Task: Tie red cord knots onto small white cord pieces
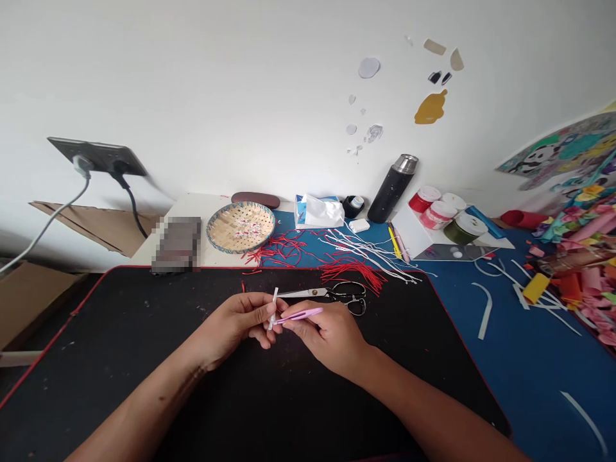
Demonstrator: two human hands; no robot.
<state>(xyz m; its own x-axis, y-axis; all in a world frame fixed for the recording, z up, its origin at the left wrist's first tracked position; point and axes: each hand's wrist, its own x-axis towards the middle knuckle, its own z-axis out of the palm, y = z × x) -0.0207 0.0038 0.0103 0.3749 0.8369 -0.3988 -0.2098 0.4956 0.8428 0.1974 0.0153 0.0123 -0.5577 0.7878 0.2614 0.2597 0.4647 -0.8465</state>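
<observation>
My left hand (238,321) pinches a short white paper strip (274,307) that stands nearly upright between its fingertips. My right hand (327,335) is closed round pink tweezers (301,314), whose tips point left and meet the strip. Both hands hover over the black desk mat (144,346), close together near its middle. Just behind them lie scissors (332,294) with black handles. Red paper strips (353,273) and white paper strips (366,251) are scattered beyond the scissors.
A woven basket (240,226) with small pieces sits at the back, beside a tissue pack (318,212), a black flask (392,188) and paint jars (440,208). Coloured paper scraps (584,269) pile at the right on the blue cloth (524,359). A wall socket (99,156) with cables is at the left.
</observation>
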